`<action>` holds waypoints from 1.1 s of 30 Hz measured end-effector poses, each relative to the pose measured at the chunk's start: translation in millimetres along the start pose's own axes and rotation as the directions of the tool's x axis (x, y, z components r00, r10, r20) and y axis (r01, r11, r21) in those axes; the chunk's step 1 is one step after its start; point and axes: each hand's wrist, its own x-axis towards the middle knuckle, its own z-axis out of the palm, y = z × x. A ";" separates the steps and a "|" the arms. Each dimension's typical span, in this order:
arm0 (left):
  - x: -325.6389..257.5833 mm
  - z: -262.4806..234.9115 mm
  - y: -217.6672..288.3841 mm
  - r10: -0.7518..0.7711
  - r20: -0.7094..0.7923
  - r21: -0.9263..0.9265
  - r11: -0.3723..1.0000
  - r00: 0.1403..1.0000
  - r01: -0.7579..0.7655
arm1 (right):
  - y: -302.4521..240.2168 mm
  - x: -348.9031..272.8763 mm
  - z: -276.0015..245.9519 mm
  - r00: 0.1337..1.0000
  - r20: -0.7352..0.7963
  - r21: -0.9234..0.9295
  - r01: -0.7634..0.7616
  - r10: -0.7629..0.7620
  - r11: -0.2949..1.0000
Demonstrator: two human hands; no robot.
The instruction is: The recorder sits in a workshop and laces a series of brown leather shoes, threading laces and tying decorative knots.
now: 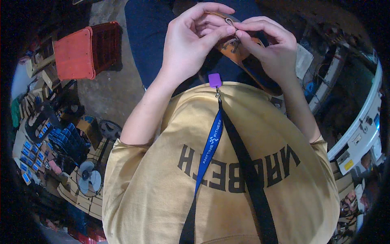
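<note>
A tan leather shoe (243, 57) with a dark sole edge rests on my lap, partly covered by both hands. Its thin brown lace (229, 20) stands up in a small loop between my fingertips. My left hand (189, 38) is closed, thumb and fingers pinching the lace from the left. From the other side my right hand (274, 42) pinches the same lace between thumb and forefinger, close to the left thumb. Crossed lacing shows on the shoe just below the fingertips. The shoe's far end is hidden behind my hands.
A purple tag (215, 80) hangs on a blue and black lanyard (213, 138) over my tan shirt, just below the hands. A red plastic crate (75, 55) stands left on the floor. A fan (89, 179) and stacked boxes are lower left; a white machine (357, 142) stands right.
</note>
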 end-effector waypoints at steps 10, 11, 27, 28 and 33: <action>-1.0 3.2 15.5 0.111 -0.116 0.389 0.919 0.987 -0.058 | 3.2 -2.5 -2.1 0.995 0.036 0.278 -0.102 0.096 0.955; -2.3 6.7 18.8 -0.003 -0.132 0.301 0.953 0.991 0.043 | 2.8 -2.2 -2.5 0.998 0.027 0.246 -0.063 0.059 0.967; -3.2 -4.0 -12.4 0.073 -0.038 -0.029 0.997 0.997 -0.074 | -0.4 -7.4 7.6 0.917 0.136 0.489 -0.390 0.374 0.780; -3.0 -6.9 -14.5 0.099 0.001 0.019 0.995 0.995 -0.099 | -1.3 -8.4 7.5 0.931 0.114 0.458 -0.359 0.347 0.813; -2.5 -6.5 -9.1 0.040 0.021 0.108 0.993 0.999 -0.042 | -3.9 -7.0 6.3 0.963 0.027 0.220 -0.267 0.267 0.938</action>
